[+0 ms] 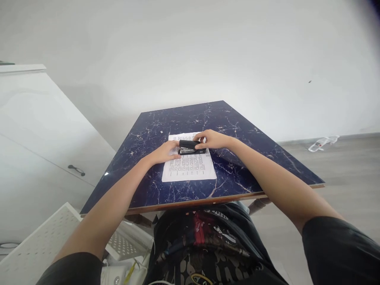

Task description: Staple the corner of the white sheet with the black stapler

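A black stapler (188,144) lies crosswise on a printed sheet of paper (190,169), its top arm raised a little from the base. From the right, my right hand (212,139) grips it, with thumb and fingers closed about that end. At the opposite end is my left hand (166,151), its fingers against the stapler and its thumb lower down, over the paper. Part of the stapler's right end is hidden by my right fingers. The paper rests on a dark blue marbled table (237,174).
A white wall (190,51) stands behind the table. To the left is a white cabinet (35,130) with a dark handle. White perforated panels (44,233) and cables sit at the lower left. A clear plastic item (322,144) lies on the floor at right.
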The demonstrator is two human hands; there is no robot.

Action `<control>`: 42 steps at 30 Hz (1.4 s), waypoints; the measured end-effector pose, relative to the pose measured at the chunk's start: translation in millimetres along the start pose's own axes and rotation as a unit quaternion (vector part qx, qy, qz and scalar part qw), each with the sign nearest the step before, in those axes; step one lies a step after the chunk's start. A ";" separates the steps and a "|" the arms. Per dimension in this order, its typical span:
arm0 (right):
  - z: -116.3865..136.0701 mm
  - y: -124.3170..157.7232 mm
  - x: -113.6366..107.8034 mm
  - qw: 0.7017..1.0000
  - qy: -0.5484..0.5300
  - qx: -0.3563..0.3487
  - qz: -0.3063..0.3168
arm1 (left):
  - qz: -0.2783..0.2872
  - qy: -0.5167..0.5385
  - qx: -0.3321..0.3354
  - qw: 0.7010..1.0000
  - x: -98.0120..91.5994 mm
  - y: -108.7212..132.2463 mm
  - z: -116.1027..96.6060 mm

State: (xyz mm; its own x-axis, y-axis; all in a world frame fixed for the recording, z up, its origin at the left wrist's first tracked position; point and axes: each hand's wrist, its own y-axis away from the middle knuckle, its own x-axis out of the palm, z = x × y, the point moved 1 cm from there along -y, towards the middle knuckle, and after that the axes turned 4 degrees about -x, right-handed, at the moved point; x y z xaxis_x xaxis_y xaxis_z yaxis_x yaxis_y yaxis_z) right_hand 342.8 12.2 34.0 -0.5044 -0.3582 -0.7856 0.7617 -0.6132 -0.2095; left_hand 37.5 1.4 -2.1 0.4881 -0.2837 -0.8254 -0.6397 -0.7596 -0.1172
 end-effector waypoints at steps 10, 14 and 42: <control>-21.2 15.1 1.7 0.948 -0.259 0.167 0.083 | -0.022 0.048 -0.051 0.997 -0.8 1.0 1.9; -20.4 11.5 7.1 0.942 -0.252 0.213 0.061 | -0.031 0.067 -0.064 0.995 -0.9 1.3 1.1; 21.6 -3.6 31.3 0.956 0.222 -0.144 -0.128 | -0.111 0.555 -0.221 0.794 -12.3 1.7 2.8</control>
State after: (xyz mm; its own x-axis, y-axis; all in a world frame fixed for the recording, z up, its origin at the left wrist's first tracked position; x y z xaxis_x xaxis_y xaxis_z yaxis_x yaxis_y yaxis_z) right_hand 315.5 -12.0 22.8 -0.5151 0.1508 -0.8437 0.7494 -0.3985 -0.5287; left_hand 28.7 5.2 6.3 0.9396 -0.2685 0.2125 -0.3130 -0.9251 0.2152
